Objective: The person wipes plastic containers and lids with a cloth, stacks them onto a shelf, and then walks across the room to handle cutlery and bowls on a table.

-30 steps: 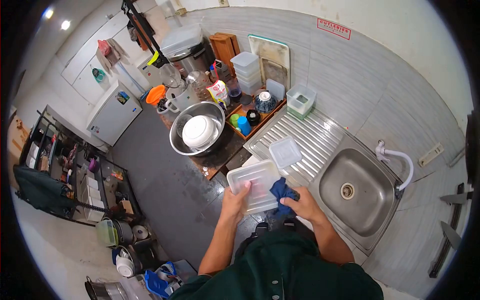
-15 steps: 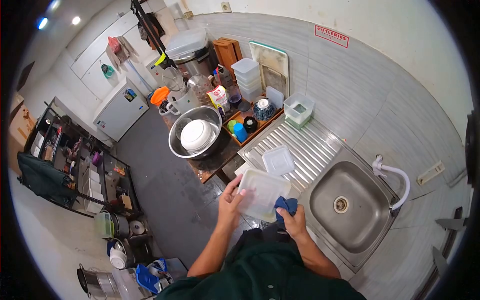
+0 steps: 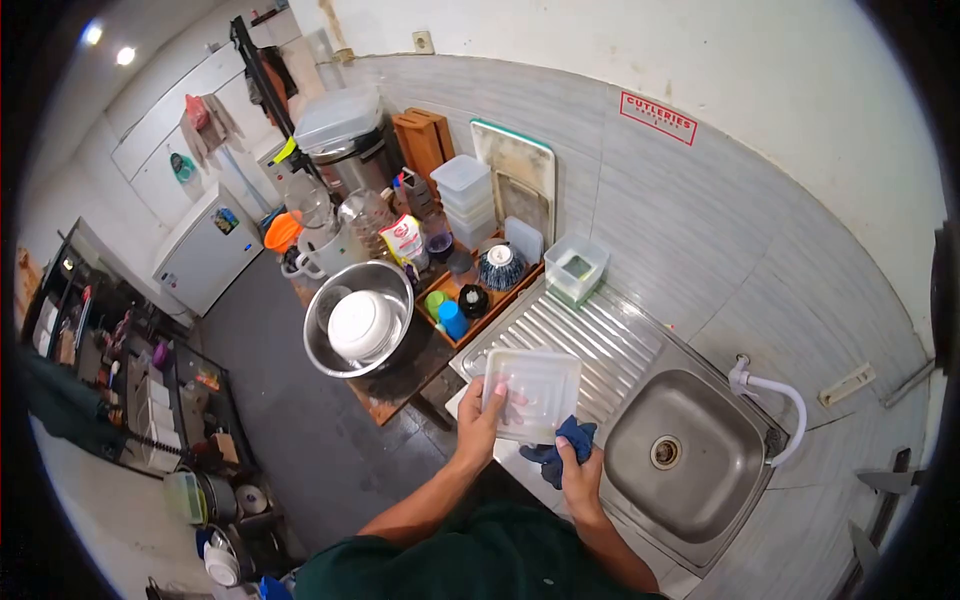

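Observation:
My left hand [image 3: 480,425] grips a clear, shallow plastic food container [image 3: 540,395] by its left side, thumb over the rim and fingers showing through the plastic. It is tilted above the near edge of the draining board [image 3: 615,330]. In my right hand [image 3: 580,480] a crumpled dark blue cloth [image 3: 575,437] is pinched, close to the container's lower right corner. Whether the cloth touches the container, I cannot tell. The small lid seen earlier on the draining board is now hidden behind the container.
To the right is a steel sink [image 3: 690,480] with a white tap [image 3: 775,385]. A clear tub [image 3: 577,268] stands at the board's back. On the left, a wooden table holds a steel bowl [image 3: 318,345] with white bowls [image 3: 362,325], and a wooden tray [image 3: 500,305] of cups.
The view has shifted, so the surroundings sit lower and further left. The container has turned more upright and now covers the lid on the board. The cloth hangs more loosely from my right hand.

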Available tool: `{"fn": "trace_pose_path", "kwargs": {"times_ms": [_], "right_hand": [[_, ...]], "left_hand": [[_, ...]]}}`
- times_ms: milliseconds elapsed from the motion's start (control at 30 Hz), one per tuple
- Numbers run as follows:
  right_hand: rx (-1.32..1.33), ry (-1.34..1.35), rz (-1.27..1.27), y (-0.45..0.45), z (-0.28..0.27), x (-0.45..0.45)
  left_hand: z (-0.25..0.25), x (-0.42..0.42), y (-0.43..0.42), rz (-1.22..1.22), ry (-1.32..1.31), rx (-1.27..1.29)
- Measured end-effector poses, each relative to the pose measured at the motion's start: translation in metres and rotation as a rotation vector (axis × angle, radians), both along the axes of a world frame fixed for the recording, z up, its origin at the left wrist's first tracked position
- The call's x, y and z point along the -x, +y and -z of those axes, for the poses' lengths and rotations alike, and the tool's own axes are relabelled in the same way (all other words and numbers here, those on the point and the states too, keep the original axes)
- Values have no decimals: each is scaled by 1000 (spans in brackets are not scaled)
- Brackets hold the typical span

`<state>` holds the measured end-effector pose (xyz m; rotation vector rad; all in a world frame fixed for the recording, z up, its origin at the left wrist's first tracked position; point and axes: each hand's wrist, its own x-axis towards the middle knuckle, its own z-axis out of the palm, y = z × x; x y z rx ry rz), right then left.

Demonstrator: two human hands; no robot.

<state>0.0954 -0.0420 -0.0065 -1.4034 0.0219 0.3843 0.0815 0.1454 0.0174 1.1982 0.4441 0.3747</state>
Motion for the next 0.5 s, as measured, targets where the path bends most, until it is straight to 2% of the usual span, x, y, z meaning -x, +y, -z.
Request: {"fn": "trace_pose_path", "kwargs": {"times_ms": [67, 167, 200, 267, 300, 333, 367, 400, 433, 467, 500], "right_hand": [[-101, 20, 94, 22, 0, -10], [-51, -54, 159, 43, 5, -29], [-41, -56, 158, 50, 5, -40], [260, -292, 101, 56, 2, -55], [409, -408, 71, 60, 1, -61], [417, -399, 75, 64, 0, -68], [540, -510, -4, 68, -1, -76], [662, -619, -88, 75, -2, -82], [668, -611, -89, 84, -3, -87], [707, -733, -91, 94, -5, -92], [743, -855, -94, 105, -8, -96]], "left_hand": [[9, -23, 22, 64, 30, 9], [15, -53, 64, 189, 92, 2], [6, -60, 77, 175, 52, -253], [-18, -71, 105, 99, -53, -827], [-33, -75, 116, 104, -49, -819], [-48, -78, 126, 142, -95, -1121], [-54, -82, 136, 179, -147, -1423], [-51, -84, 145, 188, -146, -1416], [-48, -84, 152, 332, -195, -1589], [-46, -84, 159, 482, -246, -1757], [-54, -90, 167, 470, -308, -1744]]}}
